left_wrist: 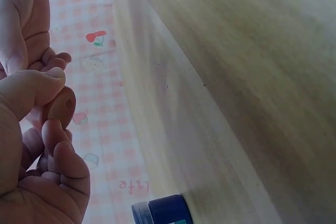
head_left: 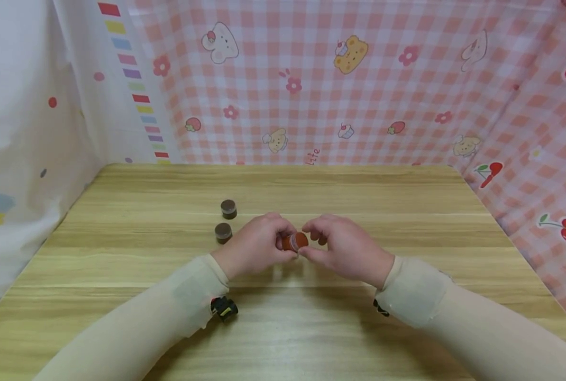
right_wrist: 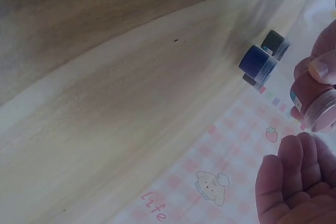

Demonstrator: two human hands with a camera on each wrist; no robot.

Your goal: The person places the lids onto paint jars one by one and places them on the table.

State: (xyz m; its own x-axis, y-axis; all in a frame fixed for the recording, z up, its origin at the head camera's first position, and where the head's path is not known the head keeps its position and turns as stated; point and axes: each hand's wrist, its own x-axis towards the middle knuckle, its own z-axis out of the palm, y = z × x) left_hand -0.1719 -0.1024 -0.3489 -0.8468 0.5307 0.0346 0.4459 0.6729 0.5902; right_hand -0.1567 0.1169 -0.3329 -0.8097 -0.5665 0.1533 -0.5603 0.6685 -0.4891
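Note:
My left hand (head_left: 259,243) grips a small jar of orange-red paint (head_left: 296,242) between thumb and fingers, tilted sideways above the table. In the right wrist view the same paint jar (right_wrist: 312,98) shows its clear lid and part of a label. Its round reddish bottom (left_wrist: 64,107) is seen in the left wrist view. My right hand (head_left: 347,247) is beside the lid end, fingers loosely bent, holding nothing. From the right wrist camera, those fingers (right_wrist: 290,169) lie just apart from the jar.
Left of my left hand, two dark-topped jars (head_left: 228,209) stand on the wooden table (head_left: 169,190). The right wrist view shows a blue jar (right_wrist: 255,62) and a dark jar (right_wrist: 274,43), with another dark piece behind. Printed cloth (head_left: 283,63) hangs along the table's back and sides.

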